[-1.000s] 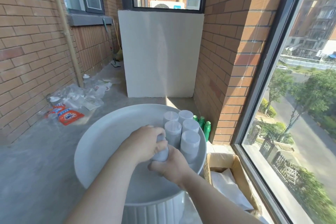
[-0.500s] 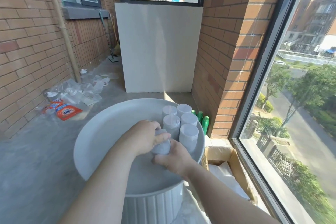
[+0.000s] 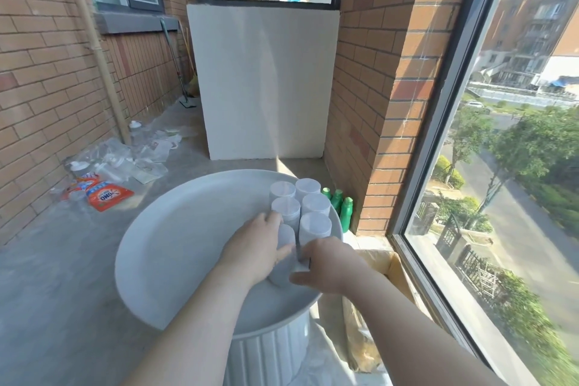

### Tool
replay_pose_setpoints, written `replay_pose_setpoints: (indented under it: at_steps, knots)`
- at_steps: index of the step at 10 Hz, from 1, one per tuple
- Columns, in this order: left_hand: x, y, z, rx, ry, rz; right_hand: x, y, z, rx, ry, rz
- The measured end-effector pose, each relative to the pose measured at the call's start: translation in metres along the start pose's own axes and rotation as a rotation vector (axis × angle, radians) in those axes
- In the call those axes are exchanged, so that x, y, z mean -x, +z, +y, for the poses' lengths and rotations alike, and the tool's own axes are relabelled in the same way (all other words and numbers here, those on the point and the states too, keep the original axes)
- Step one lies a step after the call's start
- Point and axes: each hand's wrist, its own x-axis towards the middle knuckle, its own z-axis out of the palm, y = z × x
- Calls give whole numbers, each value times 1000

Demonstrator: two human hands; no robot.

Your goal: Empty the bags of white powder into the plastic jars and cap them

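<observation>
Pale grey and matte, the round bench (image 3: 150,229) has a smooth top with a low raised rim, and it sits on a drum-shaped base (image 3: 269,351) with vertical ribs. Concrete floor (image 3: 47,276) lies rough and dull around it, and red brick walls (image 3: 47,72) close in on the left and beyond.

At the far right of the bench top, five jars (image 3: 315,224) stand upright and packed so that they touch. They are cloudy plastic cylinders with flat, round, whitish lids.

Just in front of that cluster is the held jar (image 3: 283,260), the same frosted cylinder, pale through its wall. It is low over the bench top and between your hands. Your left hand (image 3: 253,247) wraps it from the left, fingers curled over its far side and thumb laid across its near face. Your right hand (image 3: 326,263) grips its right side, fingers bent against the wall and thumb reaching in low. Your fingers hide its top, so you cannot tell whether it is capped.

Three glossy green bottles (image 3: 340,200) stand on the floor behind the bench, by the brick pillar. An open cardboard box (image 3: 391,269) sits to your right, under the window. Crumpled clear plastic bags (image 3: 125,163) and an orange detergent bag (image 3: 108,197) lie along the left wall.
</observation>
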Motion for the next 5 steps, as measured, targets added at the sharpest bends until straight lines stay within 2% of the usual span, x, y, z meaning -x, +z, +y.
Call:
replay_pose_setpoints:
  at_steps: [3,5]
  knots:
    - [-7,20,15,108,-65,144,9,-5,30,-110,100,46]
    - [1,17,19,38,-136,203,19,-16,44,-143,91,131]
